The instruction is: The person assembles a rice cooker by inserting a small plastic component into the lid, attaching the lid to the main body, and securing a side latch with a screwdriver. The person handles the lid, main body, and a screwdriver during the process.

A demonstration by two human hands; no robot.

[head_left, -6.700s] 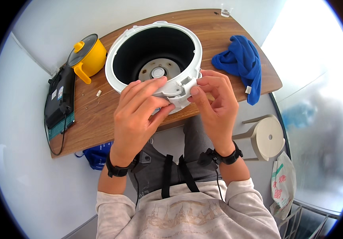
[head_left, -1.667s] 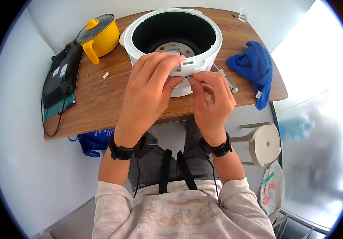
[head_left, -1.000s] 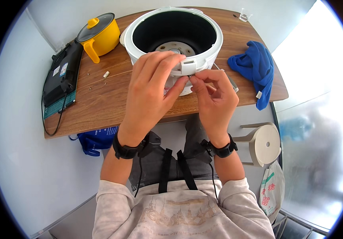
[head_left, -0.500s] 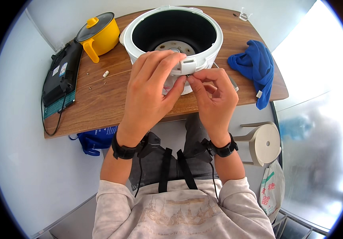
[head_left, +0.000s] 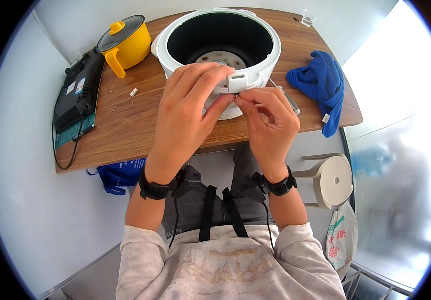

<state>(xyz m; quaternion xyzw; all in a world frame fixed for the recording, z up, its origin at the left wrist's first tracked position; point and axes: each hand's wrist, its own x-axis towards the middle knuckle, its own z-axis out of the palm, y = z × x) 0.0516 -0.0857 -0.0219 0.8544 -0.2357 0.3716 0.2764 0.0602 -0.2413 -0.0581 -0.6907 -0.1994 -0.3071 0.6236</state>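
Cooker: the round white plastic cooker body (head_left: 263, 67) stands mid-tabletop, its back by the far edge, its front short of the near edge.
Left hand: your left hand (head_left: 183, 112) spans the front rim, fingers above, thumb below; how firmly it grips, I cannot tell.
Right hand: your right hand (head_left: 270, 117) pinches narrowly on a tiny dark part (head_left: 236, 95), just under the rectangular white plastic latch (head_left: 237, 82).
Left room: bare wood of the brown tabletop (head_left: 135, 125) runs from your left hand to the flat black appliance (head_left: 78, 92) along the left edge.
Right room: tighter; a slim grey-handled tool (head_left: 290, 101) lies just beside your right hand, and the crumpled blue cloth (head_left: 320, 82) overhangs the near edge by the right corner.
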